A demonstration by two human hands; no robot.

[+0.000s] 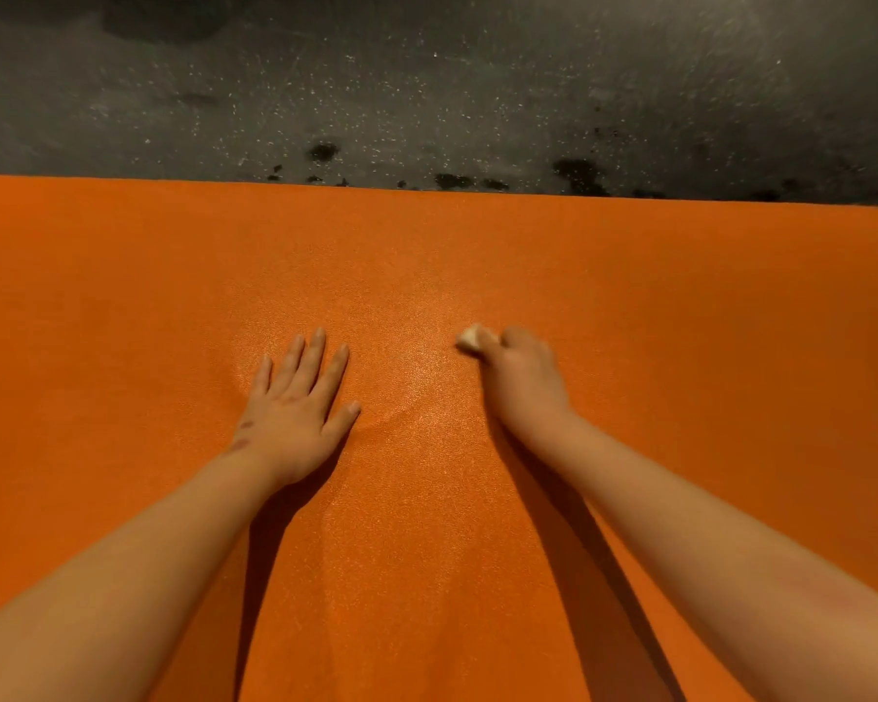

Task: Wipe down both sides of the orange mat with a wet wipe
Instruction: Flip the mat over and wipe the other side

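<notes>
The orange mat (655, 296) lies flat and fills the lower three quarters of the view. My left hand (297, 412) rests palm down on it with straight, spread fingers, left of centre. My right hand (523, 377) is to the right, fingers curled round a small bunched white wet wipe (470, 338). The wipe sticks out past my fingertips and touches the mat. Between the hands the mat's surface glistens. A shallow wrinkle runs in the mat beside my left thumb.
Beyond the mat's far edge lies a dark grey speckled floor (427, 93) with black blotches (323, 151) close to the edge. The mat runs out of view on the left, right and near sides.
</notes>
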